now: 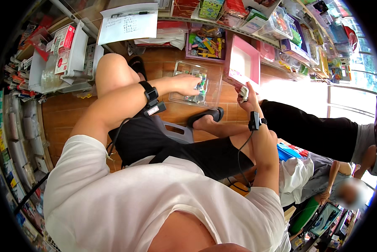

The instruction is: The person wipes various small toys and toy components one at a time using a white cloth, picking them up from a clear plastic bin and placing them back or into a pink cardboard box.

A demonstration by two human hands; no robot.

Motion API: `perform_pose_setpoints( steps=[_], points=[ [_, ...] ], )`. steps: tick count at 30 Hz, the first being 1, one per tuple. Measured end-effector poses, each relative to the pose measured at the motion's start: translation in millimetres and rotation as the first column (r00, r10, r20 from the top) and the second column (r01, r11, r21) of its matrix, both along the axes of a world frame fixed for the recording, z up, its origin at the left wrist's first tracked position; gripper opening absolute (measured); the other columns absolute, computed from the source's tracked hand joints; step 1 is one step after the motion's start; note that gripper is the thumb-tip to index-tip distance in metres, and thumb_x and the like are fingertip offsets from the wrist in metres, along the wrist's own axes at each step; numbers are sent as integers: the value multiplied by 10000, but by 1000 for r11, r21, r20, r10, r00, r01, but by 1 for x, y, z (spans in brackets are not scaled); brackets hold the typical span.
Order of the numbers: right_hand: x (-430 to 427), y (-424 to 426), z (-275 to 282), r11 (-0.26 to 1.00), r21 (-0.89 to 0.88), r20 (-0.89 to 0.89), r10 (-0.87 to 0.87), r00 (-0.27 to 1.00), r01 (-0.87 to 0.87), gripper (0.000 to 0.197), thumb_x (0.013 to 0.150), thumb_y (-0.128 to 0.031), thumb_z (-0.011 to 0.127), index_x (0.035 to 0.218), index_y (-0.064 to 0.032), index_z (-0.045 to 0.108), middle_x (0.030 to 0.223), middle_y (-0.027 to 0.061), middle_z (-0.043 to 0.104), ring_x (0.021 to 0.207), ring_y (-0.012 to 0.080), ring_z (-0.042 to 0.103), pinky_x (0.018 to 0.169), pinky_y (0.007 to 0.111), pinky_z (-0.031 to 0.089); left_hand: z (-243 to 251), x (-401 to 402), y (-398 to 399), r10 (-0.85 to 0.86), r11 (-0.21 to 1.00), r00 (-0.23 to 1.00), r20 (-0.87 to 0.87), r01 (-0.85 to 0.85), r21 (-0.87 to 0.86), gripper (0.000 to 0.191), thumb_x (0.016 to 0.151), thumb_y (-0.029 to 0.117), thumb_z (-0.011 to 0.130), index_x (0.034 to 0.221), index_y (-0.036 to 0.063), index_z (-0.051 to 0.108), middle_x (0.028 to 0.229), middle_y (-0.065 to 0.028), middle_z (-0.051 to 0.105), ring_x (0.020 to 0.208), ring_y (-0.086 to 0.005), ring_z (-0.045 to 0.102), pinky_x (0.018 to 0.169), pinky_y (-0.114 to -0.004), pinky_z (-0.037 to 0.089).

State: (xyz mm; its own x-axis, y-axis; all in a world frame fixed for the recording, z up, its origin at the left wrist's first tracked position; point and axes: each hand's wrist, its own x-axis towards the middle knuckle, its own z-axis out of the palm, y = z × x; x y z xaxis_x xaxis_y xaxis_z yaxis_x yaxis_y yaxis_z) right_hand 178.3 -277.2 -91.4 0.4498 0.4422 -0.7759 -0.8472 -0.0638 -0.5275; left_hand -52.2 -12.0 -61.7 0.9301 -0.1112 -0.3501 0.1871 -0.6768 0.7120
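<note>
My left hand is over a clear plastic bin on the floor, its fingers at small items with green and blue parts inside. Whether it grips one of them cannot be told. My right hand holds a crumpled white cloth or tissue and is at the near edge of a pink box with a white inside, which stands tilted. Beyond the bin sits a purple-edged box of colourful small toys or trinkets.
Crowded shelves curve along the far side and right. A paper with handwriting and a pen lies at upper left, near white containers. A grey plastic stool is beneath me. Two other people are at the right.
</note>
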Motion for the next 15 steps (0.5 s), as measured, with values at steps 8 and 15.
perform_pose_setpoints(
  steps=[8,15],
  points=[
    [-15,57,-38,997,75,-72,-8,997,13,443,983,-478,513,1087,-57,604,892,140,674,567,149,552,444,248,405,8,-16,9,-369,879,908,-196,410,243,457,883,379,632,1138,7,564,1045,-243,662,1017,-412,629,879,-507,495],
    [-48,93,-108,991,92,-191,-77,978,96,338,987,-464,519,1031,-144,620,899,66,702,700,202,618,497,292,415,15,-16,15,-267,938,961,-76,277,209,424,883,349,624,1123,4,566,1021,-238,669,1004,-401,637,866,-490,504]
  ],
)
